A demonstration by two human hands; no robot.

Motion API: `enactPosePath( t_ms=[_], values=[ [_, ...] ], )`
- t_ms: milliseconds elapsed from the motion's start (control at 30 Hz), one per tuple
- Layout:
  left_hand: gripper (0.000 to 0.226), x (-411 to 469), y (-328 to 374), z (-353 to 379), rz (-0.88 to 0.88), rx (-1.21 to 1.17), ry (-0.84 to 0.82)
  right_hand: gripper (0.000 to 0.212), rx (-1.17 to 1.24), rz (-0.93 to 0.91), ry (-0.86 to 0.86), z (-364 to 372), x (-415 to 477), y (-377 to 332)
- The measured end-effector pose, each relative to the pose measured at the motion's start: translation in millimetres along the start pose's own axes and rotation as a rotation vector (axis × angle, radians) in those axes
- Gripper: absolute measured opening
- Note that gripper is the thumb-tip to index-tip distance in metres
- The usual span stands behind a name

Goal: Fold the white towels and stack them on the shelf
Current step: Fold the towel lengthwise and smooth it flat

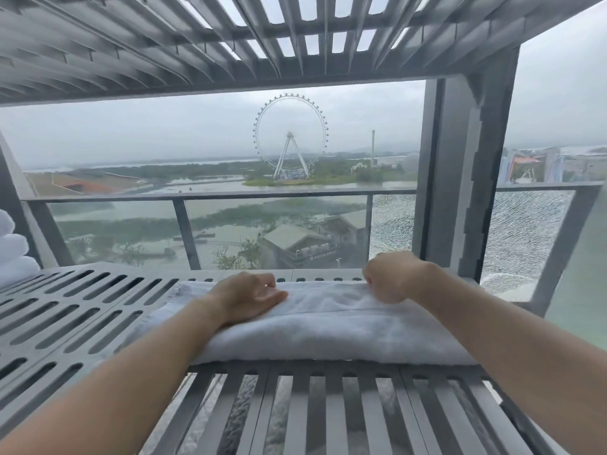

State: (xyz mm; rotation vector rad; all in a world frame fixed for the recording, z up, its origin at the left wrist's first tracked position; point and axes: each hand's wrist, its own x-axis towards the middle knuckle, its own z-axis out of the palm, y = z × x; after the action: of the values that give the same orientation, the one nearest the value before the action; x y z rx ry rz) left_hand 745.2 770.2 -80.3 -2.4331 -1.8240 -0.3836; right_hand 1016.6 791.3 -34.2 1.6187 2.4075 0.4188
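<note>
I see 1 folded white towel [328, 323] lying on the grey slatted shelf [82, 310], in front of a glass railing. My left hand [249, 298] lies flat on its top, fingers [274, 295] straight and holding nothing. My right hand [392, 277] is curled at the far edge; I cannot tell whether it pinches cloth. More towels [13, 254] sit stacked at far left. I judge the towel needs squaring, pressing evenly so no fold slips.

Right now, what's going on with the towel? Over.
Left hand flat on folded towel. Right hand fisted at its far edge. Towel on shelf. Nothing blocking.
</note>
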Motion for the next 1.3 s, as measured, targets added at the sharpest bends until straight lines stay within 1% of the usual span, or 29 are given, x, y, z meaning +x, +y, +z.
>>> enactPosePath(
  t_ms=[67,133,167,233,300,367,433,500,600,667,733,833,900,1000,1067,1167,1233,1300],
  values=[
    [0.033,-3.2,1.3,3.4,0.009,0.017,0.024,0.015,-0.098,-0.022,0.018,-0.8,-1.0,-10.5],
    [0.034,-7.0,3.4,4.2,-0.003,0.019,0.03,0.014,-0.109,-0.057,0.057,-0.3,0.1,-19.6],
    [0.036,-9.2,4.8,4.0,-0.01,0.014,0.018,0.012,-0.04,-0.081,0.083,1.0,1.3,-22.5],
    [0.039,-15.0,8.9,1.8,-0.018,0.006,-0.023,0.01,0.207,-0.113,0.104,4.2,0.9,-24.5],
    [0.037,-23.5,12.0,-1.2,-0.014,-0.003,-0.062,0.027,0.396,-0.116,0.078,12.4,-2.4,-22.5],
    [0.036,-34.1,13.8,-4.9,-0.003,-0.023,-0.114,0.041,0.464,-0.134,0.065,24.3,-5.1,-18.7],
    [0.036,-43.2,16.7,-10.4,0.011,-0.024,-0.151,0.052,0.51,-0.148,0.069,31.9,-7.9,-16.7],
    [0.036,-46.6,20.4,-17.8,0.022,-0.006,-0.107,0.055,0.534,-0.145,0.101,30.7,-8.4,-15.7],
    [0.039,-43.2,23.2,-28.0,0.04,0.025,0.099,0.055,0.573,-0.128,0.223,23.6,-8.7,-13.1],
    [0.041,-39.8,19.5,-31.9,0.058,0.044,0.19,0.056,0.621,-0.126,0.319,20.6,-7.7,-8.0],
    [0.042,-37.7,14.3,-28.3,0.064,0.104,0.192,0.058,0.644,-0.148,0.371,20.8,-6.9,-1.8],
    [0.043,-35.0,9.0,-10.0,0.032,0.182,0.096,0.056,0.711,-0.191,0.338,34.1,-7.4,7.4],
    [0.047,-33.6,6.6,0.1,0.067,0.095,0.067,0.054,0.725,-0.182,0.344,48.3,-8.6,10.6],
    [0.051,-31.6,3.5,2.3,0.081,-0.033,0.024,0.053,0.691,-0.182,0.425,61.2,-7.5,10.1],
    [0.044,-31.4,2.7,2.7,0.066,-0.022,0.007,0.051,0.66,-0.2,0.46,61.7,-6.8,9.9],
    [0.036,-34.1,2.4,1.2,0.062,-0.011,0.059,0.051,0.588,-0.219,0.541,57.8,-8.9,12.6],
    [0.035,-37.1,1.1,-2.5,0.078,-0.022,0.077,0.051,0.561,-0.232,0.61,54.0,-10.9,15.8],
    [0.037,-38.3,-0.4,-5.6,0.088,-0.017,0.085,0.049,0.571,-0.244,0.643,48.2,-11.7,21.2]
  ],
)
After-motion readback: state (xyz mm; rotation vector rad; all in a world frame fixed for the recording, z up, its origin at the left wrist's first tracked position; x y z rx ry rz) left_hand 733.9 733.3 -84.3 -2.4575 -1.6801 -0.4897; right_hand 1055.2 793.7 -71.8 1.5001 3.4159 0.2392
